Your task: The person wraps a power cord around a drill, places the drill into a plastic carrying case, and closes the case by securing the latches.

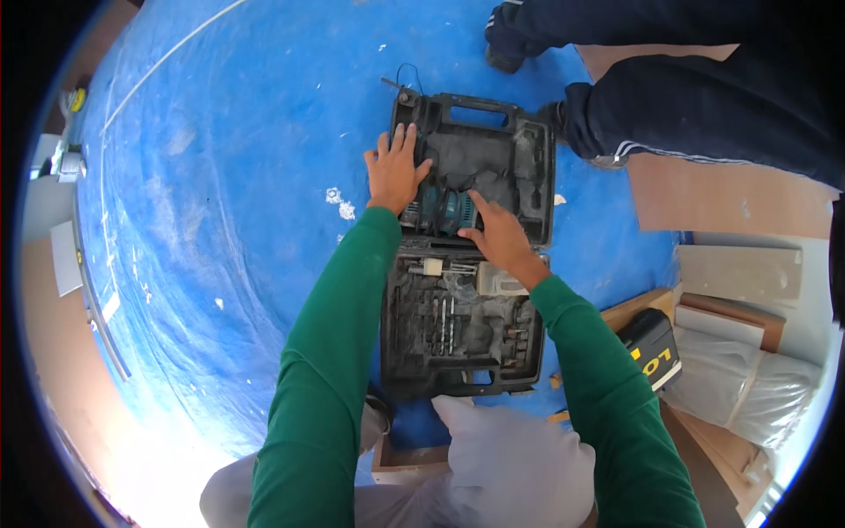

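Observation:
A black tool case [532, 180] lies unfolded on the floor before me. Its far half holds a teal and black power tool [451, 211], perhaps a drill, with a dark cord beside it. My left hand [395, 173] rests on the case's left rim, fingers spread and stretched out. My right hand [503, 236] has its thumb and index finger about the right end of the power tool; its other fingers are partly hidden. In the near half sit several drill bits [447, 326], a pale plastic box [500, 280] below my right hand, and small metal pieces [516, 341].
A blue sheet [238, 158] covers the floor. Another person's dark trouser legs [687, 110] stand at the far right, close to the case. On the right are a black case with yellow lettering [650, 343], boards [739, 273] and a plastic-wrapped bundle [748, 378].

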Motion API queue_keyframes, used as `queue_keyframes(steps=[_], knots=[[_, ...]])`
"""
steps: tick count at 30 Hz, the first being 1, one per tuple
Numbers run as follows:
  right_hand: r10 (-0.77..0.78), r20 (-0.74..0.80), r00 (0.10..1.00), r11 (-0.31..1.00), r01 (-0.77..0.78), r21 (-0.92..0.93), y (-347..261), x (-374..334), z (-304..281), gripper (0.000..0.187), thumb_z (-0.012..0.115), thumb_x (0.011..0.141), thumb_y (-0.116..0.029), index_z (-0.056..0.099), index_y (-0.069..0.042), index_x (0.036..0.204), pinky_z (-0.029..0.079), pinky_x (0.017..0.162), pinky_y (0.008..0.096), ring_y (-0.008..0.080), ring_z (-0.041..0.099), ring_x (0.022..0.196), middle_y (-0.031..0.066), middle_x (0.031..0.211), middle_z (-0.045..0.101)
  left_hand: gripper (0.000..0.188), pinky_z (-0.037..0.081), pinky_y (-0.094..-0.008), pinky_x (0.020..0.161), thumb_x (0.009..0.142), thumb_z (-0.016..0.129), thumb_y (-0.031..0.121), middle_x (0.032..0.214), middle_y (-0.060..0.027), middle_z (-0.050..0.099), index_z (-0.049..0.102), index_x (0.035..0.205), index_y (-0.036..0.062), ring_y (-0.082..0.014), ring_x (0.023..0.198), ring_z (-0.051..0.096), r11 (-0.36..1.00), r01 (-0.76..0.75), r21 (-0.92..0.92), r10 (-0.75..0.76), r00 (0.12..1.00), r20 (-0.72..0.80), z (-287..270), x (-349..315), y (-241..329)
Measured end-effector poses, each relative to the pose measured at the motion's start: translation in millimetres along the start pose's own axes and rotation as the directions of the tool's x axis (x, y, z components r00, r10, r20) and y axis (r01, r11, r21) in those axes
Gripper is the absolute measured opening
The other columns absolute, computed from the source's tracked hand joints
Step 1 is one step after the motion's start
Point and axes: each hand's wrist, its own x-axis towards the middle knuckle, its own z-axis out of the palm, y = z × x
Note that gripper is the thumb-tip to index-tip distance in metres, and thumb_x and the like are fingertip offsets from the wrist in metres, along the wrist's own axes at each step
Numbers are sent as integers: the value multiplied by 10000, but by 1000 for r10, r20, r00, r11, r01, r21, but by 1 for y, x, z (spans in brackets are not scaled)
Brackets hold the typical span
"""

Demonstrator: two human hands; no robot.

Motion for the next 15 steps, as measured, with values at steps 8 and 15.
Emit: queue_keyframes(steps=[8, 15], knots=[[-14, -19, 1000, 999, 13, -38, 8, -4, -1, 785, 713, 924, -426, 397, -80, 1554, 518, 829, 493, 394, 640, 950, 219, 1052, 628, 657, 269, -592, 1141, 1072, 422, 462, 1680, -156, 250, 319, 1599, 84, -379, 1540, 233, 993, -104, -63, 101, 994, -46, 10, -58, 15], [2, -3, 1000, 1000, -2, -15, 6, -3, 2, 824, 704, 924, -449, 340, -132, 1591, 498, 937, 503, 415, 607, 1086, 215, 1164, 617, 672, 263, -619, 1140, 1069, 404, 436, 1699, -146, 204, 255, 1625, 88, -359, 1553, 212, 983, -160, 93, 157, 987, 44, 4, -47, 6]])
